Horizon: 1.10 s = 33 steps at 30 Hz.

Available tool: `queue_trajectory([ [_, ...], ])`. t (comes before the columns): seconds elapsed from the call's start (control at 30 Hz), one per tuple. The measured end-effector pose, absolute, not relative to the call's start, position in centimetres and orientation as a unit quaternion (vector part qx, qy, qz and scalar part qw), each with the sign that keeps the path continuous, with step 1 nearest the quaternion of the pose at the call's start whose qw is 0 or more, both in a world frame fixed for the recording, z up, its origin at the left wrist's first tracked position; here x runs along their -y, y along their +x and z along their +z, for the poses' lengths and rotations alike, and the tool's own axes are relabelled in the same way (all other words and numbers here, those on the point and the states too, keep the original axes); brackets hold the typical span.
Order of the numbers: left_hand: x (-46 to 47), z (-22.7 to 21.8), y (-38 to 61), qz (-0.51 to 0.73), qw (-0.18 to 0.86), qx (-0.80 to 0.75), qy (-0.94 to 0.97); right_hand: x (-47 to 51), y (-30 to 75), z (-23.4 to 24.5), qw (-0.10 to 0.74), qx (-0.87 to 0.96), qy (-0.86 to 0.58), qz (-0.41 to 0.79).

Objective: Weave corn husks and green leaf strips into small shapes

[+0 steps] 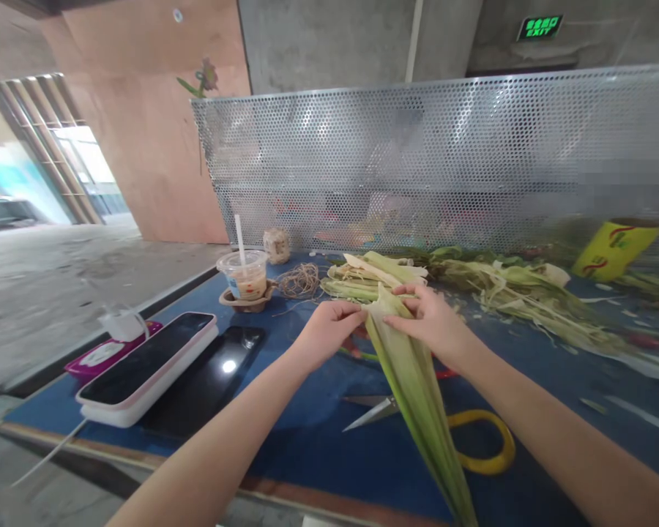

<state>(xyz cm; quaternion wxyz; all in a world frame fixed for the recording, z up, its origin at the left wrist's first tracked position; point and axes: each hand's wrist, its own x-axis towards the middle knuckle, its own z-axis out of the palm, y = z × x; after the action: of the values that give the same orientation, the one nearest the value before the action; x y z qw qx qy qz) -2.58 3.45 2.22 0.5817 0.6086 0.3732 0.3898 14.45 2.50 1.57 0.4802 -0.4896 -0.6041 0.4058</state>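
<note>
My left hand point(329, 326) pinches the left top edge of a long green leaf point(417, 395), fingers closed on it. My right hand point(431, 318) grips the same leaf's top from the right, fingers curled over its folded end. The leaf runs from my hands down toward the table's near edge. It lies over scissors point(376, 411) with a yellow handle point(488, 439), partly hiding them.
A pile of green leaves point(373, 278) and husk scraps point(527, 296) lies behind my hands on the blue table point(318, 439). At left sit a drink cup with straw point(245, 274), a twine bundle point(301, 280), phones point(148, 362) and a charger point(121, 323). A perforated metal screen point(444, 154) backs the table.
</note>
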Motion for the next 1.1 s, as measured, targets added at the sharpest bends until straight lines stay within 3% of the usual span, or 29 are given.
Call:
queue_trajectory([
  [0.13, -3.4, 1.9, -2.4, 0.405, 0.578, -0.368, 0.606, -1.7, 14.2, 2.1, 0.453, 0.604, -0.46, 0.467],
  [0.27, -3.7, 2.3, -2.7, 0.408, 0.601, -0.364, 0.583, -1.4, 14.8, 3.3, 0.481, 0.535, -0.495, 0.488],
  [0.5, -5.5, 4.1, -6.0, 0.585, 0.352, -0.446, 0.579, -2.5, 18.3, 5.1, 0.541, 0.431, -0.565, 0.45],
  [0.57, -5.6, 3.9, -6.3, 0.547, 0.239, -0.443, 0.669, -2.9, 18.9, 5.0, 0.544, 0.413, -0.571, 0.455],
  [0.67, -5.2, 2.9, -5.4, 0.325, 0.151, -0.351, 0.865, -3.4, 19.3, 4.5, 0.542, 0.397, -0.573, 0.469],
  [0.77, -4.9, 1.7, -3.9, 0.143, 0.147, -0.282, 0.937, -3.6, 19.3, 4.1, 0.531, 0.396, -0.568, 0.489],
  [0.93, -5.3, 1.8, -4.0, 0.226, 0.122, -0.366, 0.894, -4.0, 19.5, 3.8, 0.534, 0.39, -0.56, 0.499],
  [1.0, -5.3, 2.6, -4.3, 0.318, 0.199, -0.416, 0.828, -4.1, 19.4, 3.7, 0.543, 0.383, -0.558, 0.497],
  [1.1, -4.9, 3.6, -3.8, 0.4, 0.394, -0.432, 0.706, -4.0, 19.1, 3.6, 0.544, 0.382, -0.546, 0.51],
])
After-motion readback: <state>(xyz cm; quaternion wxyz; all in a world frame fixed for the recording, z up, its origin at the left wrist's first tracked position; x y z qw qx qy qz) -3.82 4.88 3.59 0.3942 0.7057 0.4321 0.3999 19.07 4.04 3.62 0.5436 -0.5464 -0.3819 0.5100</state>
